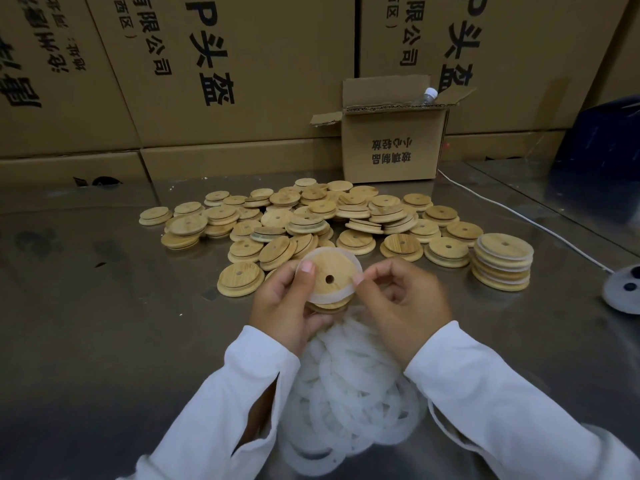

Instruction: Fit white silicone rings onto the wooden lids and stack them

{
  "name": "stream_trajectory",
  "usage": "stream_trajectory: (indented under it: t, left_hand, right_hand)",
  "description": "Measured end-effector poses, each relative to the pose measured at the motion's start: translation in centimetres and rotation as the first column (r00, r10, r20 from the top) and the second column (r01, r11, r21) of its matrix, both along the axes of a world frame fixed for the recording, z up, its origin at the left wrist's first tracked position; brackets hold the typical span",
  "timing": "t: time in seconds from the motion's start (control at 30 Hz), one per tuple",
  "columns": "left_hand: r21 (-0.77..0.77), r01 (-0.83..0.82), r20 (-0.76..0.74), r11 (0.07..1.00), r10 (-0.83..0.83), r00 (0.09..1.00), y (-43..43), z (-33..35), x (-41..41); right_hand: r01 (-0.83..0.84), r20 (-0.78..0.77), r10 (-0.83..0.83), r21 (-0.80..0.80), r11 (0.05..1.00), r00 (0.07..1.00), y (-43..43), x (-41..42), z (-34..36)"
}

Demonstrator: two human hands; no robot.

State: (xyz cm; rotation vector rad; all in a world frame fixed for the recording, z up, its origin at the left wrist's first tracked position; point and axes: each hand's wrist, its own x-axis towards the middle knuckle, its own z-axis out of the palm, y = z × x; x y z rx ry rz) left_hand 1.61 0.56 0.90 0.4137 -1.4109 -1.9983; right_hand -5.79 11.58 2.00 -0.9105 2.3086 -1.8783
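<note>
L hand (280,306): grips lid (330,277) tilted up, so ring (349,289) seats easier
R hand (403,299): pinches ring edge
Stack (503,261): w/ rings, off to right

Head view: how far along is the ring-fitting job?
Done: one short stack of ringed round wooden lids stands at the right. In hand: the left hand grips a round wooden lid with a centre hole while the right hand pinches a white silicone ring onto its rim. Remaining: the scattered pile of bare wooden lids, and a heap of loose white rings.
</note>
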Motion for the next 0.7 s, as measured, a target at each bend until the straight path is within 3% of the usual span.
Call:
stream_trajectory:
  t: [0.07,0.17,0.4,0.5,0.7]
  left_hand:
    - [0.019,0.056,-0.018,0.998,-0.055,0.998,-0.1,0.0,0.1]
    - [-0.077,0.103,0.034,0.992,-0.101,0.994,-0.3,-0.2,0.3]
    - [-0.206,0.087,0.088,0.975,-0.07,0.994,-0.1,-0.3,0.3]
    - [-0.19,0.071,0.08,0.979,-0.056,0.995,0.1,-0.1,0.4]
    - [-0.07,0.038,0.043,0.997,-0.035,0.998,0.1,-0.1,0.1]
  right_hand:
    - [0.014,0.03,-0.013,-0.039,0.999,0.999,0.1,-0.1,0.2]
    - [0.03,0.064,-0.024,-0.086,0.996,0.998,0.2,-0.4,0.4]
    - [0.002,-0.078,-0.004,-0.023,1.0,0.997,0.3,-0.4,0.2]
    - [-0.002,-0.114,0.001,-0.012,1.0,0.993,0.3,-1.1,0.4]
    - [-0.058,-0.047,0.058,-0.005,0.998,0.997,0.5,-1.8,0.9]
